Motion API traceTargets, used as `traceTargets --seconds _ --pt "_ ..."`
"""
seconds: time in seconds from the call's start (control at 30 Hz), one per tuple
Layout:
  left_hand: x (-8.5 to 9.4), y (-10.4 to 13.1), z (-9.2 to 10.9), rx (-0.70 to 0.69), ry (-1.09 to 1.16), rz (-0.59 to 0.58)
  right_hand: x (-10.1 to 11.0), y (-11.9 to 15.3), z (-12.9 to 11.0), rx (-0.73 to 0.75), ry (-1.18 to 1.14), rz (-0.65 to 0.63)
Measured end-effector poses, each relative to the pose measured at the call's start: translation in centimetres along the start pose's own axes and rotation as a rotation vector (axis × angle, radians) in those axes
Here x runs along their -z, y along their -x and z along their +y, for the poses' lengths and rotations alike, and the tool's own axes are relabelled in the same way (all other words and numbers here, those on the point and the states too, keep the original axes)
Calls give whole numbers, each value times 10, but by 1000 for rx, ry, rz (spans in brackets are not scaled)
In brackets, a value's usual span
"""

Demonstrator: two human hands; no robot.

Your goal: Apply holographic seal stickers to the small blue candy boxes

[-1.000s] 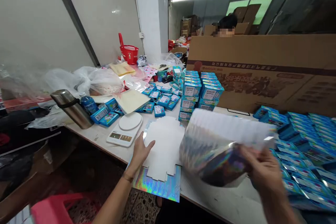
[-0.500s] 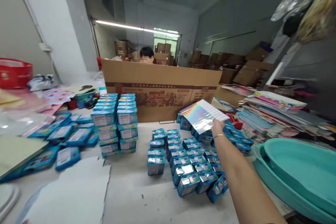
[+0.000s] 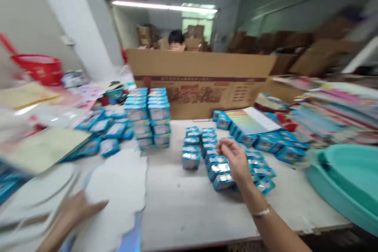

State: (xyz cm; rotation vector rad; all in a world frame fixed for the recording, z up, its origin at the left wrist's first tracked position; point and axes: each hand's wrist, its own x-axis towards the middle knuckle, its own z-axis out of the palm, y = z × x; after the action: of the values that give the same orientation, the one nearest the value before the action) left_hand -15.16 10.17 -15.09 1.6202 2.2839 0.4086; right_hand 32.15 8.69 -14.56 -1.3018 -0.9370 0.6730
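While the left hand (image 3: 75,210) is resting by the left edge of the white sheets (image 3: 115,189) in the head view, the right hand (image 3: 236,161) is hanging over the box rows (image 3: 223,180). Rainbow sheet (image 3: 254,121) is lying on the far boxes (image 3: 223,121), just beyond the right fingers. Shiny sheet (image 3: 132,232) is showing under the white sheets at the near edge of the table (image 3: 177,220).

Doing this well, my read: left should be bearing lightly and flat, so the white sheets aren't skewing on the shiny one or riding up on the scale (image 3: 44,189), which is sitting just beside. Right should be clearing the box tops; rows are standing tight, so a snag is risking a topple.

Pose: left forearm is coming in from bottom left, thumb pointing right over the white sheets and spreading away from the fingers, which are blurring. Right forearm is angling in from bottom right, bracelet (image 3: 261,213) sitting at the wrist, fingers half bending leftward. Nothing is showing in that grip. Can't tell if the tips are meeting, or touching a box.
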Motion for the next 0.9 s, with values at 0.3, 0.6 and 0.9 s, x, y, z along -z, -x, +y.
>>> traceTargets --seconds 0.3,0.6,0.9 --pt "-9 -16 -50 232 384 -120 -200 144 53 -529 37 -650" --pt "-3 -7 -50 202 688 -48 -210 132 50 -480 91 -609" --pt "-49 79 -43 51 619 -131 -152 143 44 -202 482 -574"
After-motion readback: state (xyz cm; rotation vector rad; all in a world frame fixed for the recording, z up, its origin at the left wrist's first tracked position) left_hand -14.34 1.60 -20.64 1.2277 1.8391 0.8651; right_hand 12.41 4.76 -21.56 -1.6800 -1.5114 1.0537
